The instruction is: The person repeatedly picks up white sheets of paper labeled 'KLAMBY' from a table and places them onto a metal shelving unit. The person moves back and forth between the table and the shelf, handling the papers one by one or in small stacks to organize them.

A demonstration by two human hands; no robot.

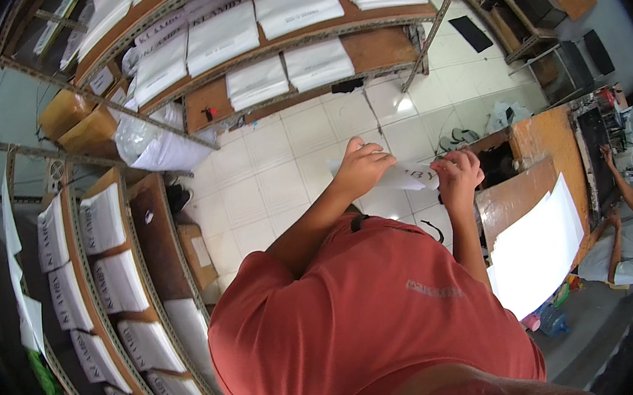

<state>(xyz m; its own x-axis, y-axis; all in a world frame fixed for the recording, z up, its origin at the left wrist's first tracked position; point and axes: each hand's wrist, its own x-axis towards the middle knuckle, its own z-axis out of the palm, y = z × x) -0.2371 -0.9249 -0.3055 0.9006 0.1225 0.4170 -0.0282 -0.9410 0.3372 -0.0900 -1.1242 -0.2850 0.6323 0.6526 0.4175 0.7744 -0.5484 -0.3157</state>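
In the head view, we see both hands raised in front of a red shirt (358, 308), over the pale tiled floor (274, 156). The left hand (363, 166) is closed on the left part of a white sheet (408, 176), its fingers bent over it. The right hand (457, 174) pinches the right end between thumb and fingers. The white sheet is held in the air between the two hands, curved, with dark print near the right hand; we cannot tell whether it is paper or a bag.

To the right we find a wooden table (539, 138). A bright white pile of sheets (539, 248) lies along its left edge, near the right forearm. Beyond the table's right edge we see a co-worker (626, 248) in a pale top, one arm stretched forward.

Ahead, we see a wooden shelf (382, 43) on a metal frame, with printed white stacks (298, 5) lined along its front edge. A rack (134, 245) on the left bears more white packs (123, 281) in rows along its boards. Cardboard boxes (68, 111) and a whitish sack (155, 148) stand near the shelf's left corner.
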